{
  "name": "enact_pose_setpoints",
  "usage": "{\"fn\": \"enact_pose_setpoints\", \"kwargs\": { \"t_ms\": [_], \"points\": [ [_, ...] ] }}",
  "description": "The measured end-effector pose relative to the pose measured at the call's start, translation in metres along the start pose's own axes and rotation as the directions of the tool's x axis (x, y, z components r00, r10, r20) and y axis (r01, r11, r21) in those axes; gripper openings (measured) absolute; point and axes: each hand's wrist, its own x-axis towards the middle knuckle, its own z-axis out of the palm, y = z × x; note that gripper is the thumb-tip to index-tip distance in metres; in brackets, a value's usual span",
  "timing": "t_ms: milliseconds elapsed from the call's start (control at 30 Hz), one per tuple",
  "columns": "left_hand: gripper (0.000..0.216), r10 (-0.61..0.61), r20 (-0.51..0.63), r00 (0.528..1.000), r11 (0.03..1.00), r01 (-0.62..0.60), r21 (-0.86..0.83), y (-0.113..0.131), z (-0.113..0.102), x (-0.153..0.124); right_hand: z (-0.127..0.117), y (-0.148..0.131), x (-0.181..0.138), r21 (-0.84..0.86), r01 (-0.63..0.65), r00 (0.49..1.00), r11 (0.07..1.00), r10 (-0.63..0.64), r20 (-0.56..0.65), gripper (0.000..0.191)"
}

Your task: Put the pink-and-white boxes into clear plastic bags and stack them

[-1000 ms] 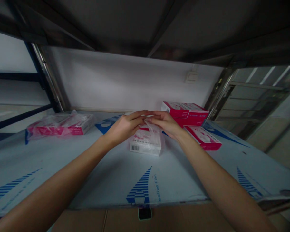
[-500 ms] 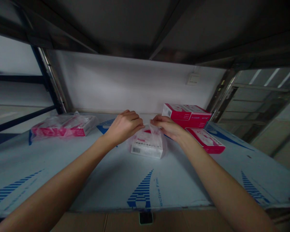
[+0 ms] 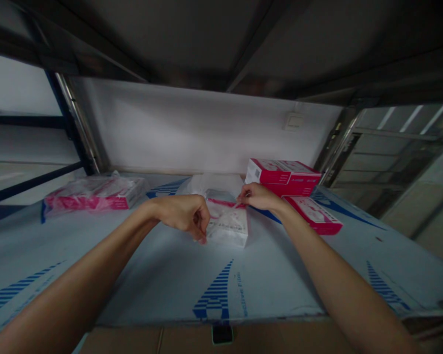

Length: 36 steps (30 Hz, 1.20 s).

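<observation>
A white and pink box (image 3: 227, 226) lies flat at the middle of the shelf, inside a thin clear plastic bag (image 3: 214, 183) that spreads loosely behind it. My left hand (image 3: 186, 216) is closed in a pinch at the box's front left corner. The film between those fingertips is hard to make out. At the far right edge of the box, my right hand (image 3: 260, 196) pinches a gathered strand of the bag.
Pink and white boxes (image 3: 284, 177) are stacked at the back right, with another pink box (image 3: 313, 215) in front. On the left lie plastic-wrapped boxes (image 3: 96, 192). An upper shelf (image 3: 192, 44) hangs low over the film-covered shelf surface (image 3: 162, 285).
My left hand has come down and forward from the box's top to its front left corner. My right hand has shifted slightly right. More of the box's top and the bag behind it shows.
</observation>
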Motion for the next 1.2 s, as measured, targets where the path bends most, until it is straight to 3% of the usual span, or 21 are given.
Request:
{"fn": "enact_pose_setpoints", "kwargs": {
  "t_ms": [100,167,233,300,333,367,400,433,600,667,767,900,967,1100,1200],
  "points": [
    [0.005,-0.024,0.086,0.996,0.998,0.028,-0.054,-0.004,-0.009,-0.005,-0.005,-0.015,-0.01,0.037,0.151,0.988,0.988,-0.152,0.025,0.009],
    [0.009,-0.021,0.09,0.996,0.995,0.03,-0.099,-0.012,-0.019,-0.011,-0.008,-0.03,-0.019,0.127,0.293,0.947,0.948,-0.306,0.099,0.036],
    [0.017,-0.008,-0.012,1.0,0.991,0.006,-0.136,-0.022,-0.028,-0.018,-0.007,-0.045,-0.029,0.152,0.347,0.888,0.925,-0.377,0.266,0.066],
    [0.026,0.017,-0.254,0.967,0.99,-0.051,-0.131,-0.036,-0.034,-0.025,-0.002,-0.056,-0.038,0.059,0.326,0.853,0.944,-0.32,0.413,0.087],
    [0.032,0.025,-0.434,0.901,0.993,-0.074,-0.097,-0.044,-0.035,-0.029,0.002,-0.06,-0.041,0.0,0.319,0.852,0.948,-0.286,0.439,0.094],
    [0.037,0.014,-0.615,0.788,0.998,-0.052,-0.044,-0.053,-0.036,-0.034,0.006,-0.063,-0.043,-0.05,0.319,0.859,0.947,-0.266,0.437,0.099],
    [0.04,-0.004,-0.755,0.656,0.999,0.028,0.019,-0.062,-0.036,-0.041,0.01,-0.067,-0.044,-0.088,0.327,0.868,0.941,-0.262,0.422,0.102],
    [0.04,-0.018,-0.815,0.579,0.995,0.091,0.042,-0.073,-0.036,-0.05,0.014,-0.07,-0.044,-0.117,0.342,0.872,0.932,-0.269,0.409,0.103],
    [0.036,-0.032,-0.965,0.262,0.932,0.358,0.066,-0.126,-0.035,-0.129,0.038,-0.116,-0.039,-0.059,0.433,0.828,0.899,-0.371,0.421,0.101],
    [0.033,-0.034,-0.986,0.164,0.896,0.443,0.042,-0.144,-0.033,-0.168,0.051,-0.146,-0.031,0.019,0.433,0.811,0.901,-0.398,0.429,0.1],
    [0.034,-0.053,-0.999,0.012,0.843,0.536,-0.038,-0.168,-0.028,-0.212,0.077,-0.195,-0.003,0.097,0.342,0.86,0.935,-0.353,0.368,0.096],
    [0.046,-0.113,-0.964,-0.241,0.79,0.567,-0.235,-0.195,-0.023,-0.235,0.121,-0.262,0.055,0.108,0.217,0.947,0.97,-0.236,0.219,0.08],
    [0.048,-0.151,-0.95,-0.275,0.79,0.544,-0.283,-0.206,-0.022,-0.234,0.146,-0.296,0.083,0.024,0.177,0.965,0.984,-0.178,0.192,0.084],
    [0.051,-0.181,-0.96,-0.215,0.833,0.486,-0.266,-0.215,-0.02,-0.23,0.2,-0.356,0.125,-0.195,0.136,0.988,0.971,-0.118,0.1,0.091],
    [0.056,-0.18,-0.96,-0.213,0.853,0.452,-0.26,-0.215,-0.019,-0.231,0.238,-0.385,0.144,-0.242,0.099,0.995,0.965,-0.089,0.053,0.089]
  ]
}}
